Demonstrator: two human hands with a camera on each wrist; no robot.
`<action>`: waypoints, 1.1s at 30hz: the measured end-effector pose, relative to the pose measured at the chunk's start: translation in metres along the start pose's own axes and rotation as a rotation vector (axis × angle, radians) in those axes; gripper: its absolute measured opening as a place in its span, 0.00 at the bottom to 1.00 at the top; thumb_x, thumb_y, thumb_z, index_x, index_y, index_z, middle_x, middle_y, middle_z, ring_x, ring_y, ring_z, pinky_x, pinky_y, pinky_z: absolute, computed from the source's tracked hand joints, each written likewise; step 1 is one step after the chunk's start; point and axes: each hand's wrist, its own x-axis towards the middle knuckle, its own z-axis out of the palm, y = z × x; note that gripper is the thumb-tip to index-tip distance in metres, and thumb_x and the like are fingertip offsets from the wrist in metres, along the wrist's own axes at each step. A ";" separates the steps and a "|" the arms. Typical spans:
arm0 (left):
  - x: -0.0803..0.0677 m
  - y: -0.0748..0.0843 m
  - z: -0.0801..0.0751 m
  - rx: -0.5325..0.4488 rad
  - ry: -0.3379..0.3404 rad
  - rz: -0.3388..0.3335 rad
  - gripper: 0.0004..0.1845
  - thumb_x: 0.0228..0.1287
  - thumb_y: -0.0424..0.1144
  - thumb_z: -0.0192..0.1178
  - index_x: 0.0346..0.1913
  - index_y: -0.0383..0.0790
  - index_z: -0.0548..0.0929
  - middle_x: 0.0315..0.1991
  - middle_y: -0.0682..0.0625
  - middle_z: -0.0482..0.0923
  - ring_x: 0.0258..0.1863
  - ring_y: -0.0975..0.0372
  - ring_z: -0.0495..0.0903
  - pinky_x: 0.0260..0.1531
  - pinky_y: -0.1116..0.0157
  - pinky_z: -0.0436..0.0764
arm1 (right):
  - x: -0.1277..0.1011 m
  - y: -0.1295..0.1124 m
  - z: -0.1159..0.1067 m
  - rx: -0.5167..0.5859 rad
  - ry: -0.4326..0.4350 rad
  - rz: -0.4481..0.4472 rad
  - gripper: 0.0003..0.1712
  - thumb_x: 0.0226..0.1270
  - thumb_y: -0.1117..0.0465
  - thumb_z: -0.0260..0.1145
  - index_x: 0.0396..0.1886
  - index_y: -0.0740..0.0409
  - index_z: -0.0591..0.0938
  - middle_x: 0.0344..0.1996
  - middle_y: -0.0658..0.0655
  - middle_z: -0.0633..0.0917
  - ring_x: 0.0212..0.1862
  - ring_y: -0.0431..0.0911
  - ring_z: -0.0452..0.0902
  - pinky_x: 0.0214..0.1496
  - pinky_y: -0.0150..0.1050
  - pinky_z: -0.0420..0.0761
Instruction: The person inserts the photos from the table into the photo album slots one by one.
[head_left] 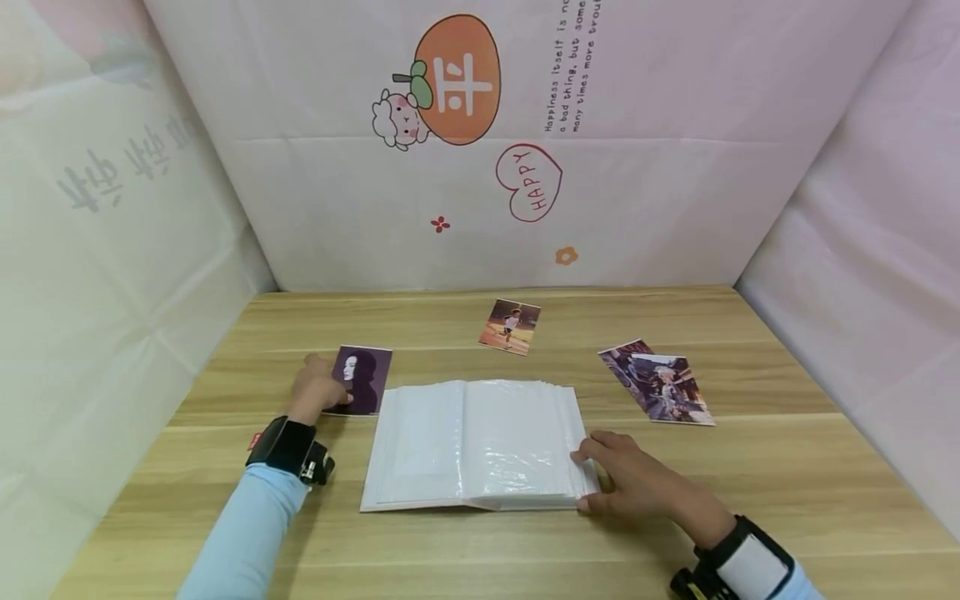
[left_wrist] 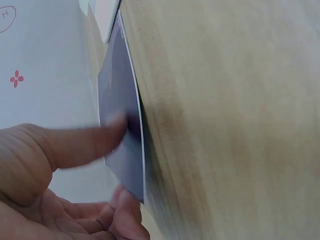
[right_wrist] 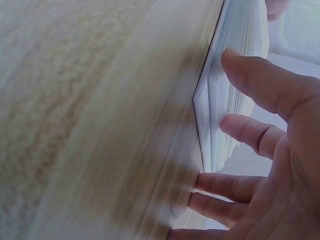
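Note:
A purple-toned photo of a dark-haired figure lies left of the open photo album. My left hand is at its left edge. In the left wrist view the thumb lies across the face of the photo, with a fingertip at its edge and shadow under its long side. The album shows white pages in glossy clear sleeves. My right hand touches its right side: thumb and index finger rest against the page edges, the other fingertips near the tabletop.
Behind the album lies a photo of a running child. Two overlapping photos are to the right, beyond my right hand. A printed white cloth rises at the table's back edge, with more cloth on both sides. The tabletop is light wood.

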 end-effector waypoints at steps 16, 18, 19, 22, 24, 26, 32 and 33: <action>-0.010 -0.004 -0.013 -0.169 0.006 0.074 0.06 0.46 0.24 0.46 0.19 0.35 0.65 0.23 0.43 0.66 0.26 0.53 0.67 0.21 0.65 0.66 | 0.000 -0.001 0.001 -0.010 0.003 0.005 0.28 0.51 0.44 0.70 0.48 0.53 0.74 0.56 0.68 0.69 0.54 0.62 0.65 0.51 0.58 0.68; -0.010 -0.004 -0.014 -0.212 -0.003 0.066 0.04 0.48 0.24 0.45 0.21 0.33 0.67 0.25 0.43 0.66 0.27 0.53 0.67 0.21 0.66 0.67 | 0.000 -0.001 0.000 -0.012 0.002 0.009 0.29 0.52 0.43 0.70 0.48 0.53 0.74 0.56 0.68 0.69 0.55 0.62 0.65 0.51 0.58 0.68; -0.010 -0.004 -0.015 -0.235 -0.009 0.058 0.04 0.50 0.24 0.46 0.23 0.32 0.68 0.26 0.43 0.67 0.27 0.53 0.67 0.21 0.66 0.67 | 0.000 -0.001 0.000 -0.013 0.001 0.010 0.29 0.52 0.43 0.70 0.48 0.53 0.74 0.56 0.68 0.69 0.55 0.62 0.65 0.51 0.58 0.68; -0.009 -0.004 -0.017 -0.300 -0.029 0.032 0.03 0.55 0.24 0.47 0.30 0.27 0.71 0.30 0.41 0.68 0.30 0.54 0.68 0.23 0.67 0.69 | 0.000 -0.001 0.000 -0.015 -0.002 0.013 0.29 0.51 0.43 0.70 0.48 0.53 0.74 0.56 0.67 0.69 0.55 0.62 0.64 0.51 0.58 0.68; -0.010 -0.003 -0.018 -0.334 -0.034 0.018 0.07 0.59 0.25 0.48 0.38 0.24 0.74 0.35 0.39 0.70 0.33 0.53 0.69 0.25 0.67 0.70 | 0.000 -0.001 0.000 -0.018 -0.003 0.013 0.29 0.51 0.43 0.70 0.49 0.53 0.74 0.56 0.67 0.69 0.55 0.62 0.64 0.51 0.58 0.68; -0.010 -0.003 -0.019 -0.355 -0.040 0.007 0.11 0.60 0.26 0.48 0.44 0.22 0.73 0.39 0.37 0.70 0.35 0.53 0.69 0.26 0.67 0.70 | 0.000 -0.001 0.000 -0.021 -0.002 0.012 0.29 0.51 0.43 0.70 0.48 0.53 0.73 0.55 0.66 0.70 0.54 0.61 0.65 0.50 0.58 0.69; -0.009 -0.005 -0.020 -0.366 -0.036 -0.027 0.17 0.65 0.28 0.48 0.54 0.20 0.69 0.47 0.32 0.69 0.40 0.51 0.70 0.33 0.64 0.72 | 0.000 -0.002 0.000 -0.030 0.005 -0.002 0.29 0.51 0.44 0.70 0.48 0.53 0.73 0.52 0.62 0.71 0.51 0.57 0.66 0.48 0.55 0.70; -0.009 -0.005 -0.020 -0.376 -0.034 -0.032 0.18 0.65 0.28 0.48 0.55 0.20 0.68 0.48 0.32 0.69 0.41 0.51 0.71 0.34 0.64 0.73 | 0.000 -0.002 0.000 -0.029 0.006 -0.004 0.29 0.51 0.44 0.70 0.48 0.53 0.73 0.52 0.62 0.71 0.51 0.57 0.66 0.48 0.55 0.70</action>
